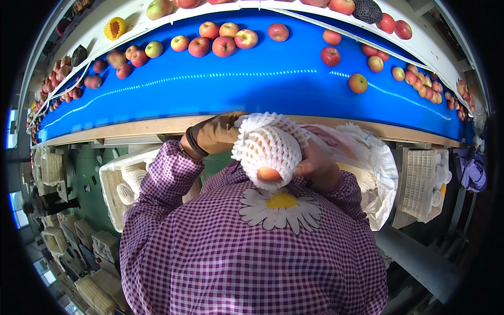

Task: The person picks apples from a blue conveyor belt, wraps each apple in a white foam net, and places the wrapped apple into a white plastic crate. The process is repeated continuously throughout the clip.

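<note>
An apple sits inside a white foam net sleeve close to my chest, its reddish end showing through the lower opening. My left hand, in a brown glove, grips the sleeve's upper left side; the fingertips are partly hidden behind the foam. From the other side my right hand, with bare fingers, holds the sleeve and apple. The sleeve's upper edge is bunched and folded over towards the right hand.
Ahead runs a blue conveyor belt with scattered apples and a wooden front edge. Netted apples fill a crate at left. A white plastic sack hangs at right, near another crate. People stand at both far sides.
</note>
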Demonstrator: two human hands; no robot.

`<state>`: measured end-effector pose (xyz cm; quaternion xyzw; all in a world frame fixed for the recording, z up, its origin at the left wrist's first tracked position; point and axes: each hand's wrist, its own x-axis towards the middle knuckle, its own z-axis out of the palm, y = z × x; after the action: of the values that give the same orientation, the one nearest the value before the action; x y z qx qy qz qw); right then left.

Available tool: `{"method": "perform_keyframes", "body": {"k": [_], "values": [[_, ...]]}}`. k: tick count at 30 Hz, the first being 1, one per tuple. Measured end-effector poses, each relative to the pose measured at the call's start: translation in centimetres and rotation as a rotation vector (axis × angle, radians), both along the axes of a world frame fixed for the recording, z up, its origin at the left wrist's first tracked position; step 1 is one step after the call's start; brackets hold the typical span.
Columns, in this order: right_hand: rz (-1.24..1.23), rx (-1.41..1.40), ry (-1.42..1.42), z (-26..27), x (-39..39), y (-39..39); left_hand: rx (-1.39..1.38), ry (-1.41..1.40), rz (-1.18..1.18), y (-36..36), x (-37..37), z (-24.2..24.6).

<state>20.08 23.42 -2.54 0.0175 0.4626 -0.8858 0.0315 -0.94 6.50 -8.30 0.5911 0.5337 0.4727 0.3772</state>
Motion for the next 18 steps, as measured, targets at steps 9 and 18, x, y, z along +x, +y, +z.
{"method": "perform_keyframes", "body": {"k": [9, 18], "values": [[-0.560, 0.317, 0.144, -3.8, -7.6, -1.3, 0.425, 0.331, 1.246, 2.6, 3.7, 2.2], [-0.621, 0.470, 0.312, -4.5, -10.6, -1.7, -0.028, 0.266, 0.581, -3.1, 8.5, 4.3]]}}
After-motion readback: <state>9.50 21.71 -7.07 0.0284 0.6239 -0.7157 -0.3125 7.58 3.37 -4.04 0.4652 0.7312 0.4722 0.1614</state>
